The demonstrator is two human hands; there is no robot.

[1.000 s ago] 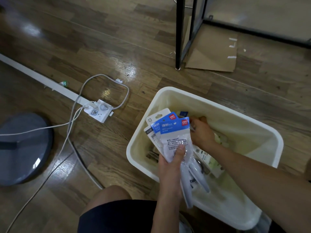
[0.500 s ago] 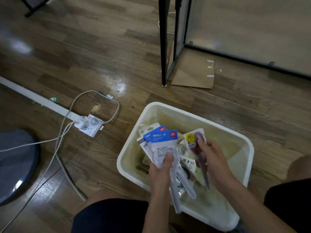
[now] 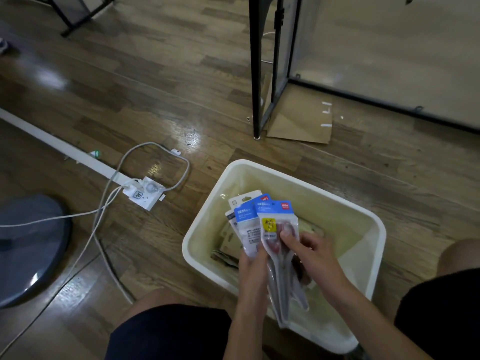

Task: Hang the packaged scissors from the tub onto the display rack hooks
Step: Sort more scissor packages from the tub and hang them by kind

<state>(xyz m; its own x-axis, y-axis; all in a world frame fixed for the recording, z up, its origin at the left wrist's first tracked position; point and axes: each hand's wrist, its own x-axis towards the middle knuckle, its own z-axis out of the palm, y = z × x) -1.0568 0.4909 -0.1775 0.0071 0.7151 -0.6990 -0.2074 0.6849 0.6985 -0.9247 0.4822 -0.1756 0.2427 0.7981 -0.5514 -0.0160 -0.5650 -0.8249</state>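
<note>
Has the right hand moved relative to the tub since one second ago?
Yes. The right hand has come back from the far side of the tub toward the left hand, laying a packet on its bundle.

Open wooden floor (image 3: 155, 74) between white plastic tub (image 3: 374, 224) and black metal rack frame (image 3: 257, 74); a hand can pass there. Flat brown cardboard sheet (image 3: 301, 118) lies at the frame's foot, low, no real block. Tub mouth partly taken up by fanned blue-topped scissor packets (image 3: 259, 216) held over it and both forearms; free room along the far and right inner walls. To the left: white power strip (image 3: 144, 192), looped grey cables (image 3: 161, 149) and white floor cable duct (image 3: 65, 149) clutter the floor. Dark round fan base (image 3: 28, 245) blocks far left. Knees close in the near side.
</note>
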